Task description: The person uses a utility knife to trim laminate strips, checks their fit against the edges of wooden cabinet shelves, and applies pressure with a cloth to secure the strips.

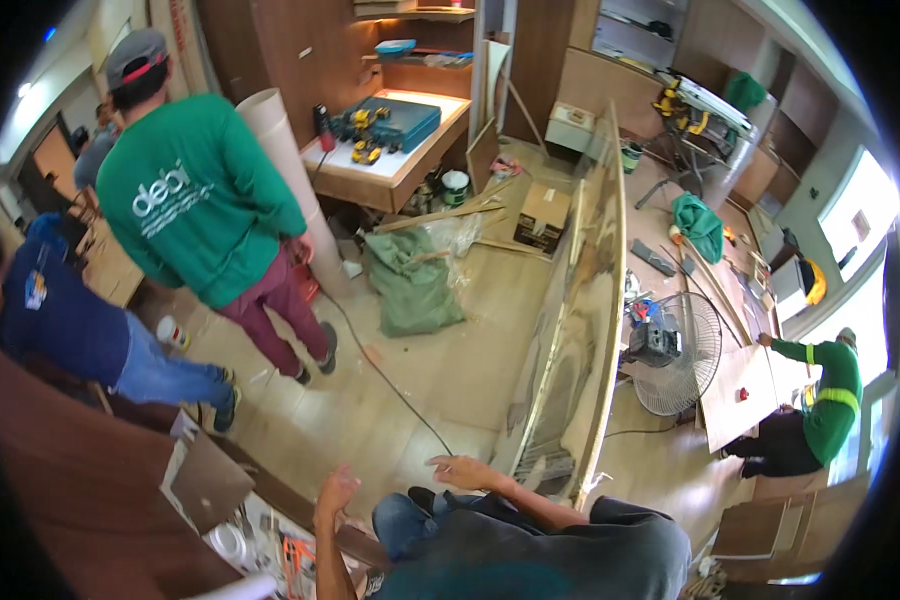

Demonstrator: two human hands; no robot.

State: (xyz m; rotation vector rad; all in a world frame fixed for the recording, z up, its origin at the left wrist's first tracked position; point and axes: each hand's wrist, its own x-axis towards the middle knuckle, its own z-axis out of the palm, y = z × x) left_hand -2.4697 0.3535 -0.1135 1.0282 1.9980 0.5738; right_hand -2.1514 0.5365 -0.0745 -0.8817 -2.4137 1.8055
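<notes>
In the head view, lower centre, the left hand (338, 490) and right hand (466, 472) were held empty, fingers loosely uncurled; the black cable (394, 376) was best avoided underfoot.

Green shirt (216, 252): to your left, its back shows you white lettering, one large word above smaller slanted lines too fine for you to make out.
Navy shirt (78, 325): you see a small orange-and-white emblem, too small to read.
Cardboard box (546, 210): you see dark print on its side, illegible from where you stand.
White tub (173, 333): you see coloured marking, too blurred to read.
</notes>
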